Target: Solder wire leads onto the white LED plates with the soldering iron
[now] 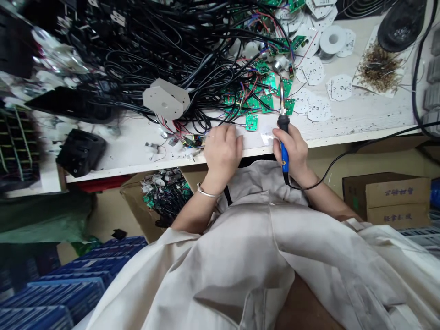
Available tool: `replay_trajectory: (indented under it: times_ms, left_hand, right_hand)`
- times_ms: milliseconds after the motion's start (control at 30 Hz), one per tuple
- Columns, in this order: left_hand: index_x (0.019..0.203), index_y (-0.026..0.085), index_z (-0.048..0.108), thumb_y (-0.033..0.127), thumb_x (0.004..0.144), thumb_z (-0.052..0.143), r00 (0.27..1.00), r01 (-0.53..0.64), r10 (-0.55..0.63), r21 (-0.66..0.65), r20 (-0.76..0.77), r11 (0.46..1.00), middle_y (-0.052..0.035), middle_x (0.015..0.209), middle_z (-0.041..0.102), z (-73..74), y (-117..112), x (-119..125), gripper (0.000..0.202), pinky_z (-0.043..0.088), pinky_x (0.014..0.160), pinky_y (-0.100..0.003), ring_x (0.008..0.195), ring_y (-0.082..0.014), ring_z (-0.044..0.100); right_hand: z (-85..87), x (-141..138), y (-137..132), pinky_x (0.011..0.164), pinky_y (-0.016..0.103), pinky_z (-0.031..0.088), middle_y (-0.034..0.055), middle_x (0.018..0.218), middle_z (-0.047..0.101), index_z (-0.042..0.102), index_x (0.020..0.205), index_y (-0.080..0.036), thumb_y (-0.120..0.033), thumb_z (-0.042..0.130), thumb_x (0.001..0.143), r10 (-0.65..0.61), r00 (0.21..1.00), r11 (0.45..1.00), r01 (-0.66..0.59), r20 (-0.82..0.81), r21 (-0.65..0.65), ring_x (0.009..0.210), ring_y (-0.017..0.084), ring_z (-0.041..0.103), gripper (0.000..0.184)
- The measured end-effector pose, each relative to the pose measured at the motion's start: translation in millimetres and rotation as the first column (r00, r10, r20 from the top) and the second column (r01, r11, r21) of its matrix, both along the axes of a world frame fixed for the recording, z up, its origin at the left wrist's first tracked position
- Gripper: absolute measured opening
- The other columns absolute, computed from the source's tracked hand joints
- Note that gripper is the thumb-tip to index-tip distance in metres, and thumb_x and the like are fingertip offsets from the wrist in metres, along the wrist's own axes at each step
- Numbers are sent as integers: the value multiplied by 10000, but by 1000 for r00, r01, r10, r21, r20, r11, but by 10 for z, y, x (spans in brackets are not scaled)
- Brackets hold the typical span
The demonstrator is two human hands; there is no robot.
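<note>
My right hand (292,149) is wrapped round the blue and black handle of a soldering iron (283,120), its metal tip pointing up and away over the white bench (343,123). My left hand (222,149) rests knuckles-up at the bench's front edge, fingers curled over thin red and black wires (192,130); whether it grips them is hidden. A small green circuit board (251,122) lies just beyond and between the two hands. More green boards (261,98) lie farther back.
A big tangle of black cables (165,50) fills the bench's back left. White round boards (318,107), a solder spool (332,41) and a black box (80,151) lie on the bench. Cardboard boxes (387,195) and blue crates (68,284) stand below.
</note>
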State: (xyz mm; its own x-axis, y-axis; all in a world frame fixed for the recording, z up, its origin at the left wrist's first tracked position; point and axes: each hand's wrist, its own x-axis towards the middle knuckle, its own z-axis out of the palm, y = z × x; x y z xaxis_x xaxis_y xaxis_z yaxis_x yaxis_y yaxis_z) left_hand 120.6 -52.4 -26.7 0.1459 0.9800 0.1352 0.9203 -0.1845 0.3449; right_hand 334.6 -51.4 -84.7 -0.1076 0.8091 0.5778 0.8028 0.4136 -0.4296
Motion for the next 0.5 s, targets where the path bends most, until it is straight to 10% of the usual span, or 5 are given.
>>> replay_trajectory:
  times_ms: [233, 500]
  left_hand:
    - [1276, 178, 628, 345, 963, 534, 992, -128, 128, 11, -9, 992, -151, 1385, 630, -150, 163, -46, 367, 324, 1168, -503, 1270, -324, 556]
    - [1012, 185, 636, 426, 875, 660, 992, -121, 123, 41, -38, 992, -143, 1023, 663, -110, 112, -231, 279, 435, 920, -463, 1014, -318, 610]
  right_hand:
    - [-61, 54, -38, 802, 304, 537, 39, 1144, 722, 664, 1200, -315, -265, 473, 990, 23, 999, 999, -22, 40, -26, 894, 162, 679, 288]
    - [-60, 31, -25, 811, 299, 502, 36, 1168, 713, 637, 1238, -320, -228, 463, 992, 25, 994, 1000, -26, 109, 8, 909, 152, 655, 314]
